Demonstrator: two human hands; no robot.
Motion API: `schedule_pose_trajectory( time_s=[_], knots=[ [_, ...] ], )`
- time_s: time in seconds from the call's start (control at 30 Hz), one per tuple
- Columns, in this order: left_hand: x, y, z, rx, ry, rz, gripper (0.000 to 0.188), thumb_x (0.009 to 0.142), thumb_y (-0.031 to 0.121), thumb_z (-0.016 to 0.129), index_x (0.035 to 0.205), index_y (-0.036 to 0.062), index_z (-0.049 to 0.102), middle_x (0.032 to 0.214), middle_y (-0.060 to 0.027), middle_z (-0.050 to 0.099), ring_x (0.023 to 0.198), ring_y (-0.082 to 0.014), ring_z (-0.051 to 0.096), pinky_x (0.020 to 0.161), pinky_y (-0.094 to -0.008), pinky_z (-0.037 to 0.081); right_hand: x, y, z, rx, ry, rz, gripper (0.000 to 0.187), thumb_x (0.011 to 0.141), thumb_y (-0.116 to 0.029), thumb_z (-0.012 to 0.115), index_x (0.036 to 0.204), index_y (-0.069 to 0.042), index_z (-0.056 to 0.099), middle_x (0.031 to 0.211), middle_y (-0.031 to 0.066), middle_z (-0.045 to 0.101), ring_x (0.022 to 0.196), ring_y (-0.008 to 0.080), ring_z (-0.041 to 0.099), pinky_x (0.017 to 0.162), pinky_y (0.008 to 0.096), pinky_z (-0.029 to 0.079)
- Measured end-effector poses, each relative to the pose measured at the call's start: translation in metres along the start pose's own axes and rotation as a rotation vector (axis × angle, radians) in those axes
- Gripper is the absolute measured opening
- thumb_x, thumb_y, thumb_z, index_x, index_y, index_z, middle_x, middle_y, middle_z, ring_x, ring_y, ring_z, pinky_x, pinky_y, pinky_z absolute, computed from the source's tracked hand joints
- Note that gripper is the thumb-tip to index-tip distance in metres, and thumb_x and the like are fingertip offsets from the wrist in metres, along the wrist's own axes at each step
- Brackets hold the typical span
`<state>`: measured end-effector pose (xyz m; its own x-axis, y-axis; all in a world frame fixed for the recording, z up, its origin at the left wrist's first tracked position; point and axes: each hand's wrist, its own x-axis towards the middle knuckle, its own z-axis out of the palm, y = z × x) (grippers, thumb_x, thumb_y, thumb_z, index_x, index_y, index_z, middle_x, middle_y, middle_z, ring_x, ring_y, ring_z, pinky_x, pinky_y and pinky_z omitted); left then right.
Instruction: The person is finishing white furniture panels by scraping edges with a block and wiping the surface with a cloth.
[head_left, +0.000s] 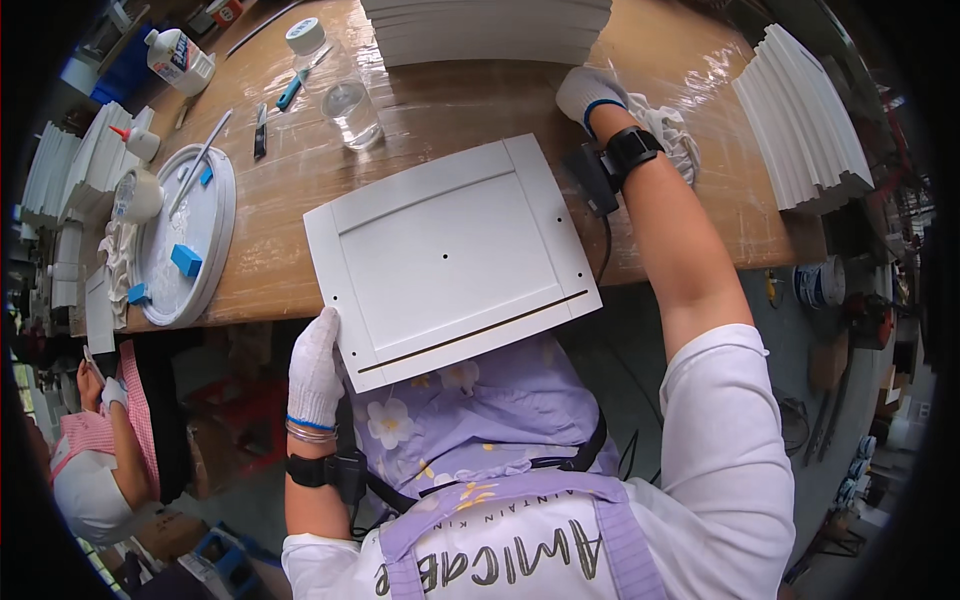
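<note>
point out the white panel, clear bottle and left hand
White panel (453,268): head view, middle of its face
Clear bottle (347,98): head view, middle of its body
Left hand (316,368): head view, on its glove

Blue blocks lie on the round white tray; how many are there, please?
3: the largest block near the middle, another block at near left, a third block beside the white stick.

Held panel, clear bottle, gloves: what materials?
Panel: perhaps painted or laminated board, satin white; even colour, crisp edges, core unseen.
Bottle: glossy clear plastic or glass; see-through, bright highlights.
Gloves: likely knitted fabric, matte white; soft-looking surface, snug fit.
</note>
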<state>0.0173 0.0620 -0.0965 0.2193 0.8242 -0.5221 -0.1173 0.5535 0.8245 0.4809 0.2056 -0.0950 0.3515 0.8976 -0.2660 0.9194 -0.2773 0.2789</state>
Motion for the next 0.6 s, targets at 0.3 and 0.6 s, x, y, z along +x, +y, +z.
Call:
schedule_pose_trajectory(
  time_s=[0.3, 0.6],
  knots=[
    [-0.004, -0.008, 0.017, -0.165, -0.013, -0.025, 0.042, 0.102, 0.029, 0.048, 0.124, -0.0059, 0.053, 0.114, -0.0138, 0.064, 0.100, -0.0219, 0.066, 0.086, -0.0336, 0.055, -0.029, -0.011, 0.002, 0.096, 0.183, 0.115, 0.033, 0.086, -0.013, 0.054, 0.117, -0.012, 0.065, 0.118, 0.0204, 0.063, 0.107, 0.0457, 0.061, 0.066, 0.0638, 0.051],
    [-0.015, -0.032, 0.043, -0.157, 0.055, 0.098, 0.049, 0.102, 0.037, 0.045, 0.130, -0.0026, 0.049, 0.114, -0.0131, 0.064, 0.099, -0.0215, 0.066, 0.082, -0.0319, 0.056, -0.274, -0.037, -0.003, 0.925, 0.655, -0.133, 0.013, 0.084, -0.005, 0.062, 0.097, -0.004, 0.063, 0.091, 0.0158, 0.065, 0.082, 0.0336, 0.064, 0.071, 0.0382, 0.052]
  ],
)
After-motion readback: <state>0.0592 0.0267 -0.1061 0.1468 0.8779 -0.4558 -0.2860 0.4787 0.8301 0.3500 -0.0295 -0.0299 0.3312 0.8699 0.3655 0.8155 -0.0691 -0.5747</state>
